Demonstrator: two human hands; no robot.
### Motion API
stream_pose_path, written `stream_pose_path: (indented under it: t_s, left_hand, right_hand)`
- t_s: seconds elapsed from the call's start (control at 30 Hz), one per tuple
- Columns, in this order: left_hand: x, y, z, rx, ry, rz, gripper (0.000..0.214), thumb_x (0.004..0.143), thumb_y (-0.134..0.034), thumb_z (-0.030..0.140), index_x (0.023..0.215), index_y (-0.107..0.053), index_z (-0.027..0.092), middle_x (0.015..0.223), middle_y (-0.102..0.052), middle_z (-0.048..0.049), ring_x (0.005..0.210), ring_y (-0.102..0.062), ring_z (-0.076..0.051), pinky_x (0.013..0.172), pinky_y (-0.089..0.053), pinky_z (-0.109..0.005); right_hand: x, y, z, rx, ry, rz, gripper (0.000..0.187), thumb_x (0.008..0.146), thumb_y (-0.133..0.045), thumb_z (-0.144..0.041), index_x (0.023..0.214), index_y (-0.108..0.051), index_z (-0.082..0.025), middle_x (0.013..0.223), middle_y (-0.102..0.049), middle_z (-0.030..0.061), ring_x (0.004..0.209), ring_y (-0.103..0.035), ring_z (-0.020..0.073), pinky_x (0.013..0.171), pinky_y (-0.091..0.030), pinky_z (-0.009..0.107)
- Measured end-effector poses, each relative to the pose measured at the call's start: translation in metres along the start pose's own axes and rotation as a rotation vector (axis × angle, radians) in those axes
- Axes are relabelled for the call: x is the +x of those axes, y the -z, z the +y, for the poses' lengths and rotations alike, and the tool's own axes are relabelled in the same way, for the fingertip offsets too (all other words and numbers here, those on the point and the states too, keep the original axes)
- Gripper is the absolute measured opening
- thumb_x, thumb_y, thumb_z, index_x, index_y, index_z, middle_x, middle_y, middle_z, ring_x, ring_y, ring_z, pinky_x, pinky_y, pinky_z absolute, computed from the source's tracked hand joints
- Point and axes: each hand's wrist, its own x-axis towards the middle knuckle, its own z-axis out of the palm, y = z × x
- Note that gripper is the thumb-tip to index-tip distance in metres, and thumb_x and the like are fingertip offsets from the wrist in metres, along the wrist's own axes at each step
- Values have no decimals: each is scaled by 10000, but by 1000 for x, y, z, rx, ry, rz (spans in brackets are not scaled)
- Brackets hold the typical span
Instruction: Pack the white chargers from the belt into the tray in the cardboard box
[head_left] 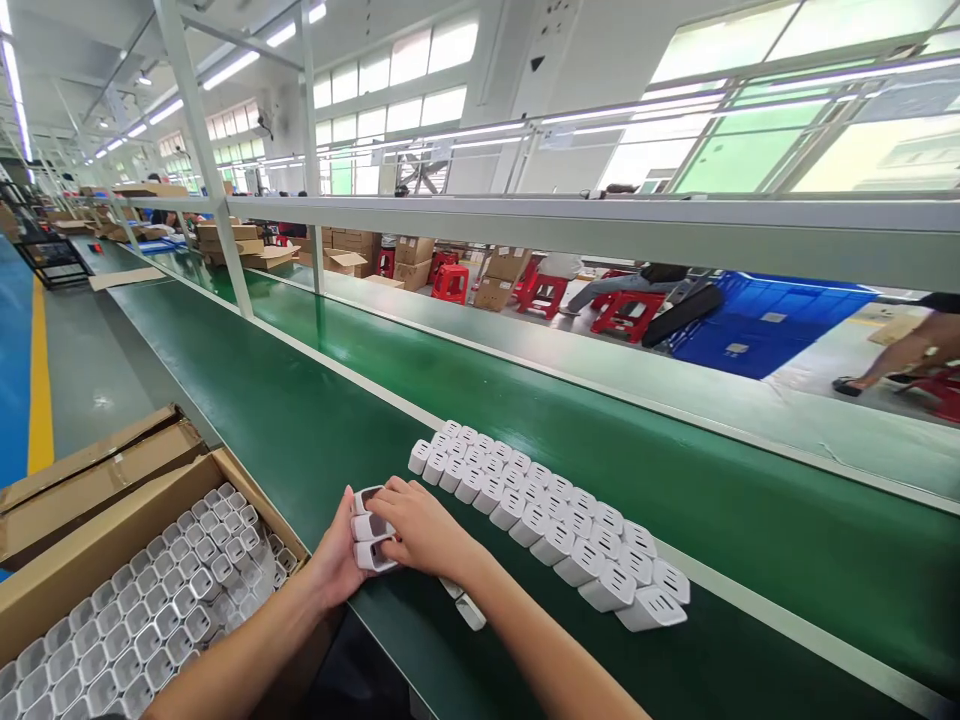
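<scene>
My left hand [334,562] is wrapped around a short stack of white plastic charger housings [373,556], their open hollow ends facing my right. My right hand [421,526] reaches over from the right, its fingers curled onto the same housings with the tips at their openings. Beyond my hands, several rows of white housings [553,545] stand on the green bench with their slotted ends up. Partly hidden under my right forearm lies another white piece [470,612]. To my left, an open cardboard box [217,470] holds many hollow housings [112,625] in rows, mouths up.
The green bench [247,385] runs away to the far left. A metal frame with a crossbar [525,215] stands over it. Folded cardboard [97,485] lies beside the box. Across the bench are red stools [450,283], blue crates [757,325], cartons [412,262] and seated people.
</scene>
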Motion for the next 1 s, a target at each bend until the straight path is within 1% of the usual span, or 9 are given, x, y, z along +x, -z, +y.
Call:
stream_pose_path:
  t_s: [0.13,0.23,0.4,0.5,0.57,0.63,0.7,0.8,1.0]
  left_hand:
    - [-3,25,16,137,-523,231,564,888,-600,620,1315,-532,257,1264,-633,-80,1167,-594,-202,966,-497,-334]
    - [-8,43,19,346,-736,342,542,903,-576,607,1322,-517,269,1364,-564,-87,1303,-500,-223,1076,-432,-389]
    - [-27,48,0,838,-1018,292,385,968,-544,396,1325,-504,255,1376,-531,-105,1300,-497,-242,1107,-409,-449]
    - [-36,36,-25,1131,-1180,77,360,952,-559,247,1307,-506,263,1266,-573,-105,1206,-557,-228,1048,-469,-428]
    - [-36,25,-45,1262,-1130,-108,421,928,-576,208,1334,-482,266,1244,-578,-111,1179,-576,-226,1021,-502,-413]
    - [-33,14,-61,1338,-988,-181,534,889,-618,210,1390,-439,261,1329,-537,-135,1228,-553,-251,1047,-501,-442]
    - [-26,4,-74,1375,-859,-168,650,838,-675,227,1429,-406,246,1424,-470,-161,1311,-493,-298,1099,-461,-506]
    - [-16,-6,-84,1398,-768,-126,755,779,-735,253,1451,-392,222,1485,-415,-188,1378,-421,-352,1141,-397,-585]
    - [-8,-15,-91,1416,-787,-97,798,751,-745,222,1460,-378,211,1489,-412,-194,1396,-398,-369,1149,-363,-620]
  right_hand:
    - [28,-2,9,-41,-5,-88,326,792,-695,-212,1114,-675,-167,1178,-709,98,1074,-582,285,868,-463,388]
    - [41,-9,11,-38,-4,-111,386,770,-711,-184,1154,-681,-175,1194,-713,105,1081,-608,302,887,-482,410]
    - [21,0,16,124,11,-42,521,890,-654,-362,1386,-562,-231,1375,-627,74,1164,-618,280,1007,-476,430]
    - [-19,8,28,326,-18,55,497,947,-576,-390,1415,-546,-227,1424,-584,80,1298,-546,253,1122,-417,422]
    - [-50,4,39,394,-84,55,524,944,-577,-433,1425,-542,-227,1481,-525,92,1374,-481,255,1171,-379,434]
    - [-77,-8,49,446,-148,33,606,915,-612,-499,1457,-512,-246,1531,-463,102,1422,-427,276,1192,-357,472]
    - [-95,-28,55,511,-180,56,667,895,-633,-539,1484,-477,-270,1565,-414,103,1445,-398,288,1203,-341,501]
    - [-104,-59,56,617,-200,190,566,964,-526,-530,1468,-495,-275,1565,-412,100,1449,-395,264,1207,-342,494]
    - [-95,-89,50,687,-241,399,447,1029,-375,-467,1272,-662,-226,1434,-536,127,1337,-520,251,1158,-420,464]
